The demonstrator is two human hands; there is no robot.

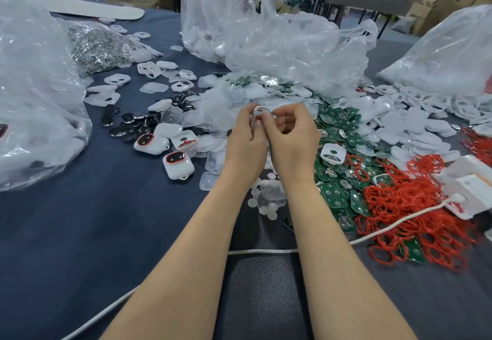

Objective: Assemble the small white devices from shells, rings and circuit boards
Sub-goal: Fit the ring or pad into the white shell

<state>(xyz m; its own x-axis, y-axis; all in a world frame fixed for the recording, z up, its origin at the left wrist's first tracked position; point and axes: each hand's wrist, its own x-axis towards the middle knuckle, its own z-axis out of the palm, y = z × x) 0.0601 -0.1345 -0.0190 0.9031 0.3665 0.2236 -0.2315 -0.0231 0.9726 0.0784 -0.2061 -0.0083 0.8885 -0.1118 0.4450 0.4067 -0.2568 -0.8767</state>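
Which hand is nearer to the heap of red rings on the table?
Right. The right hand is to the left of the red rings; the left hand lies beyond it, farther left. Both pinch a white shell.

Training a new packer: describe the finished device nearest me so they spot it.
Left of the left hand, on the dark blue table, lie three white devices. Yours is the nearest device, set alone in front of the other two.
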